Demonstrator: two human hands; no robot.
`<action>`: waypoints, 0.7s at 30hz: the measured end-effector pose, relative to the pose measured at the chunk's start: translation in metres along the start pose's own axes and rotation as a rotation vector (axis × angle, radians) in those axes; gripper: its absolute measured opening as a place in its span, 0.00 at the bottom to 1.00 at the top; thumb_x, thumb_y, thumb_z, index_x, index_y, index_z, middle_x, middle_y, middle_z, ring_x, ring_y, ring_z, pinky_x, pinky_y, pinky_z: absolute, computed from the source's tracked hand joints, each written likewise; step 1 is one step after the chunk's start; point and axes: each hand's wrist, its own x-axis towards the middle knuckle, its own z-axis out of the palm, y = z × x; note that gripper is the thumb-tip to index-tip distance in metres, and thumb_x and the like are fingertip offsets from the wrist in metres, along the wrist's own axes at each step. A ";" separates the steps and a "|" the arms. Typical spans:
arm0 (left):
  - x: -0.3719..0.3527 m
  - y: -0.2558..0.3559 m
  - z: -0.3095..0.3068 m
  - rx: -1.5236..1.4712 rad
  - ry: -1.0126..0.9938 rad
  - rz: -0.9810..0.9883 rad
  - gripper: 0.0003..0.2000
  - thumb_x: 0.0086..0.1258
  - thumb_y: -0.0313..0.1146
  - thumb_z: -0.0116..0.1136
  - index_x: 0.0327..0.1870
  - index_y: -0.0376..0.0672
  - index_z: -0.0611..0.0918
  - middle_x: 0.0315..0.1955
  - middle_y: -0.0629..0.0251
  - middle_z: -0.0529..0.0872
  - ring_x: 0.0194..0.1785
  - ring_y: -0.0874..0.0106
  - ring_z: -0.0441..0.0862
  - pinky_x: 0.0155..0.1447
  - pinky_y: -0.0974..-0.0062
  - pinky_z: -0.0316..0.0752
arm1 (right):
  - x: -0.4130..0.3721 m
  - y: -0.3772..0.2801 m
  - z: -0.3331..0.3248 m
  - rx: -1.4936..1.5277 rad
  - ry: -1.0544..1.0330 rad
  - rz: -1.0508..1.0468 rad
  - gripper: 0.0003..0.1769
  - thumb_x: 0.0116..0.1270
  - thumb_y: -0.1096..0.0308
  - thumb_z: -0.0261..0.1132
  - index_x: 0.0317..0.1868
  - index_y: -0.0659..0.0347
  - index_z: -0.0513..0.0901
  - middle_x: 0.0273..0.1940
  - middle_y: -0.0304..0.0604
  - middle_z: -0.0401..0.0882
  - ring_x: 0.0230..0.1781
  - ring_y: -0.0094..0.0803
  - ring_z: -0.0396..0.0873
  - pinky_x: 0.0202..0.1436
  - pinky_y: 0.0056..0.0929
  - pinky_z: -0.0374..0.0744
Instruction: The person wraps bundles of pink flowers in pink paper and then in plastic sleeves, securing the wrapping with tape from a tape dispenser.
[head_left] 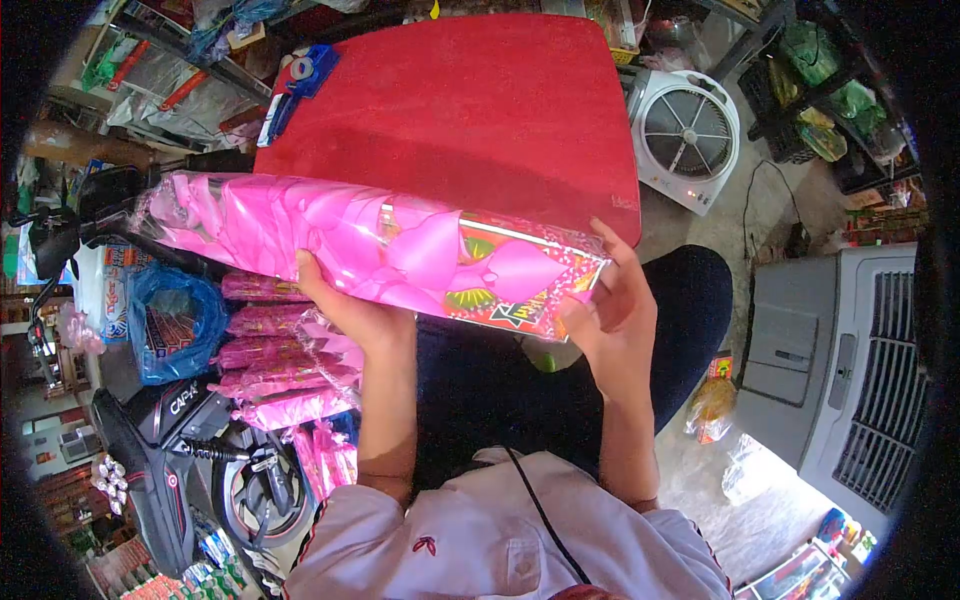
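A long package (420, 255) in clear film, with pink petal-like wrapping and a printed box end at the right, lies across both hands over my lap. My left hand (350, 310) supports its underside near the middle, with the thumb on the front. At the right end, my right hand (615, 310) grips the printed end between thumb and fingers. Just beyond the package is the red table (480, 90). Similar pink packages (270, 350) are piled below and left of it.
A tape dispenser (305, 75) lies at the table's left corner. A box fan (690, 140) stands right of the table. To the left are a blue plastic bag (175, 325) and a motorbike (160, 460). A grey appliance (840, 370) is at right.
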 end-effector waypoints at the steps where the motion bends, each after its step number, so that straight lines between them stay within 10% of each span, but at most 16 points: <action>1: -0.001 -0.001 0.000 0.009 -0.004 0.005 0.30 0.77 0.59 0.43 0.67 0.43 0.74 0.62 0.58 0.80 0.66 0.59 0.77 0.72 0.54 0.69 | 0.000 -0.003 0.001 -0.014 0.010 0.007 0.43 0.60 0.79 0.71 0.75 0.71 0.63 0.59 0.47 0.79 0.59 0.31 0.80 0.65 0.30 0.75; 14: 0.000 -0.004 -0.002 0.033 0.025 0.044 0.30 0.77 0.59 0.46 0.68 0.43 0.74 0.62 0.59 0.80 0.65 0.60 0.78 0.72 0.55 0.69 | 0.004 0.025 -0.007 0.183 0.103 -0.027 0.47 0.62 0.77 0.70 0.79 0.66 0.55 0.67 0.52 0.70 0.67 0.41 0.74 0.70 0.39 0.74; 18: -0.001 -0.005 0.003 0.067 0.057 0.111 0.31 0.77 0.59 0.47 0.67 0.42 0.74 0.62 0.59 0.81 0.65 0.60 0.78 0.72 0.55 0.69 | -0.007 0.042 -0.015 -0.195 0.171 -0.419 0.32 0.66 0.72 0.70 0.69 0.66 0.71 0.71 0.54 0.65 0.71 0.44 0.68 0.73 0.43 0.68; 21: -0.005 -0.009 -0.001 0.060 0.058 0.107 0.31 0.76 0.60 0.48 0.67 0.42 0.74 0.62 0.58 0.80 0.66 0.60 0.78 0.71 0.55 0.70 | -0.016 0.039 -0.008 -0.301 0.160 -0.320 0.21 0.64 0.71 0.72 0.57 0.63 0.81 0.71 0.52 0.65 0.73 0.42 0.66 0.75 0.41 0.66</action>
